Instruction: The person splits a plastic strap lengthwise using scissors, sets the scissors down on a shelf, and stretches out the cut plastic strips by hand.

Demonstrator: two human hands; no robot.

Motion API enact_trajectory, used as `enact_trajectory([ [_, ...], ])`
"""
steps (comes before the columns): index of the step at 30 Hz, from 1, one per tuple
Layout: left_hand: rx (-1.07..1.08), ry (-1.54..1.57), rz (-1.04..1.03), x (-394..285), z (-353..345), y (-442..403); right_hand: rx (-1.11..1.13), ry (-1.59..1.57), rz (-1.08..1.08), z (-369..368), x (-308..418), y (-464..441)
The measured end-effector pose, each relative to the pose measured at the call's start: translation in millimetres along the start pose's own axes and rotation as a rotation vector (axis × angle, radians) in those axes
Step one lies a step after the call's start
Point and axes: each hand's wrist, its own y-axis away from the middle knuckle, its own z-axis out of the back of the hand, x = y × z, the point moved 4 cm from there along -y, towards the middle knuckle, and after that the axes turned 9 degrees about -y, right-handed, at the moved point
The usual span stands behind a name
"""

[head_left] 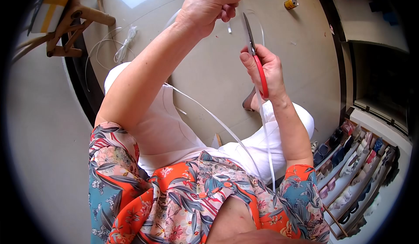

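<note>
In our R hand (pixel 269 71) we grip red-handled scissors (pixel 262 76), blades pointing up & a bit L, tips just beside our L hand (pixel 214 8). That L hand is closed, thumb tip near index, other fingers curled; can't tell whether it pinches anything. From by the scissor handles we see a white strip (pixel 267 143) run down below our R hand to our blouse (pixel 209 187); another strip length (pixel 203 106) curves across our lap, btwn & below both hands. White trousers (pixel 157 122) cover our legs below the hands. Further out, on the floor (pixel 305 65): a tangled clear bundle (pixel 126 45) L of our L forearm, & a yellow can (pixel 291 3) above & R of our R hand. Far L of the hands we have a wooden stool (pixel 74 25); below & R of our R hand, a shoe rack (pixel 345 187) w/ rows of footwear.
</note>
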Motion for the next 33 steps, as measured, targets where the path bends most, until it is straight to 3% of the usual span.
enact_trajectory([
  [10,-0.025,-0.012,0.037,0,-10,9,-0.014,-0.085,-0.029,-4,3,0],
  [16,0.073,0.066,0.037,-2,11,-15,0.039,-0.029,-0.043,-5,1,5],
  [22,-0.015,0.082,0.048,-2,-2,-1,-0.011,-0.043,0.047,-5,1,2],
  [28,-0.057,0.061,0.036,-3,-3,2,0.012,-0.001,-0.033,-3,-3,3],
  [33,-0.053,-0.001,0.015,1,-5,7,-0.01,-0.015,0.105,-4,-5,-2],
])
